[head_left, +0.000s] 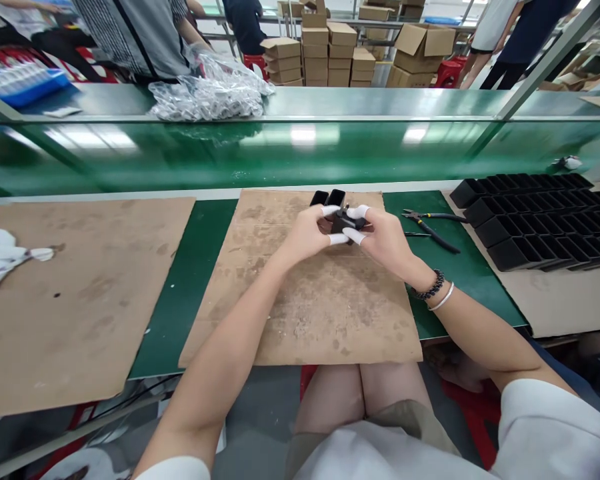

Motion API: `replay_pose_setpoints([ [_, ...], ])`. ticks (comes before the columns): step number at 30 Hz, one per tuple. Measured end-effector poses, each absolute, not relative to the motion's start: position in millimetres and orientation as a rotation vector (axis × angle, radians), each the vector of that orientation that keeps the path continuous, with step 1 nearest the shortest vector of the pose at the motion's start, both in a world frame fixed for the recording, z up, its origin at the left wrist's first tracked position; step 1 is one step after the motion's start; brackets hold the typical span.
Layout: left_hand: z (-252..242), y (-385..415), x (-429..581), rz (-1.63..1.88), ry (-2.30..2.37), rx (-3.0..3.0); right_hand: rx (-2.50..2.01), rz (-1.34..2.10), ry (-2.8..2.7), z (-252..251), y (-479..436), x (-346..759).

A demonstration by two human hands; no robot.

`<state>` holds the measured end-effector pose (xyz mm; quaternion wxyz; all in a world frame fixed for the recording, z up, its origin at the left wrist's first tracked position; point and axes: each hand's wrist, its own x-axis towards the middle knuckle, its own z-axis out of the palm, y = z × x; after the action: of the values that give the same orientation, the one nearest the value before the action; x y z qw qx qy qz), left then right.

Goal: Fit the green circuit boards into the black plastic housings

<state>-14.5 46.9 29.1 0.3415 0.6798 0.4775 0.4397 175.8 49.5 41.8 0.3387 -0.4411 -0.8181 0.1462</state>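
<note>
Over the cardboard sheet (pixel 305 300), my left hand (pixel 307 233) and my right hand (pixel 383 243) grip a small black plastic part (pixel 344 223) between them. White finger cots cover the thumbs and forefingers. The held part is partly hidden by my fingers, so its exact kind does not show. Just behind it, two black box-shaped pieces (pixel 327 198) rest on the cardboard. To the right of my right hand lie diagonal cutters (pixel 433 227) with black and yellow handles, and a thin dark tool (pixel 417 234) beside them.
Rows of black box-shaped pieces (pixel 545 223) stand on cardboard at the right. Another cardboard sheet (pixel 80 313) with a white glove-like item (pixel 3 259) lies left. Beyond the green conveyor belt (pixel 305 157) are clear plastic bags (pixel 210 90), stacked cartons (pixel 327 53) and several people.
</note>
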Motion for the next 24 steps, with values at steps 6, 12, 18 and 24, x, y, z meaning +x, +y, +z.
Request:
replay_pose_setpoints([
  [6,27.8,70.3,-53.9,1.93,1.241,1.304,-1.026,0.352,-2.319,26.7,53.2,172.5],
  [12,5.0,82.2,-57.2,1.946,1.456,1.127,-0.928,0.364,-2.172,28.5,47.2,170.8],
  [18,-11.9,85.5,-48.8,1.89,1.598,1.208,-0.979,0.429,-2.394,29.5,37.0,166.1],
  [24,-18.8,87.4,-47.7,1.864,1.615,1.25,-0.886,0.449,-2.349,18.5,37.0,161.3],
])
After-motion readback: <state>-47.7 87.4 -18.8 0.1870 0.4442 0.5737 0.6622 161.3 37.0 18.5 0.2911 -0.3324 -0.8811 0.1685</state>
